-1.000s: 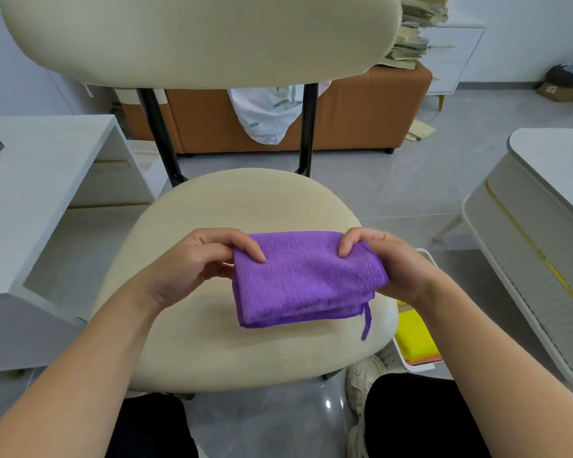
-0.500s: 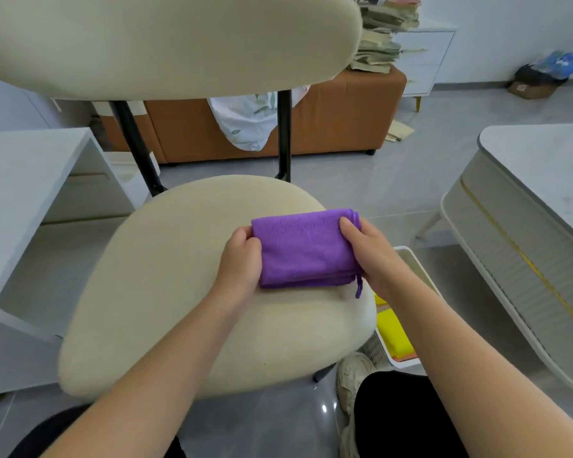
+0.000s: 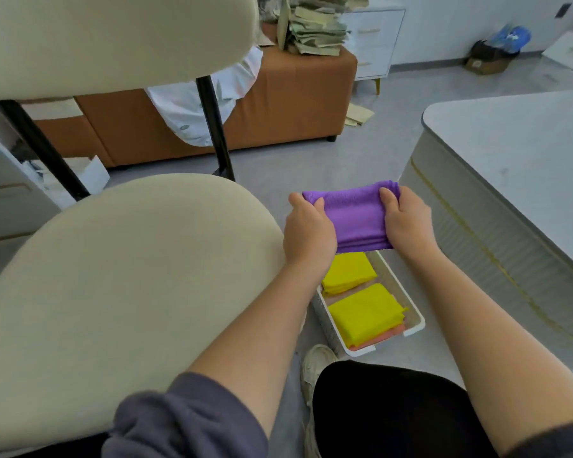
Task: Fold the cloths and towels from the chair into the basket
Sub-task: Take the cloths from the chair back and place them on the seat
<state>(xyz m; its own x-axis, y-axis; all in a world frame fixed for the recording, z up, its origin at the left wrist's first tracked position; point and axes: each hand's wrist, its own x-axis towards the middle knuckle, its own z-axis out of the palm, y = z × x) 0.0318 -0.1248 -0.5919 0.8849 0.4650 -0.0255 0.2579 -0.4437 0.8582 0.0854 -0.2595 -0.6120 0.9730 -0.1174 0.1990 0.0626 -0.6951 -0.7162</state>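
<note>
The white basket point(image 3: 414, 322) stands on the floor by the right edge of the chair seat point(image 3: 129, 276). Two yellow cloths point(image 3: 364, 312) fill its near end and middle. Above its far end, the left hand point(image 3: 308, 233) and right hand point(image 3: 409, 223) each clamp one side of the folded purple cloth point(image 3: 358, 216), thumbs on top. It looks light, soft and floppy, so gripping both side edges should keep the layers stacked.
</note>
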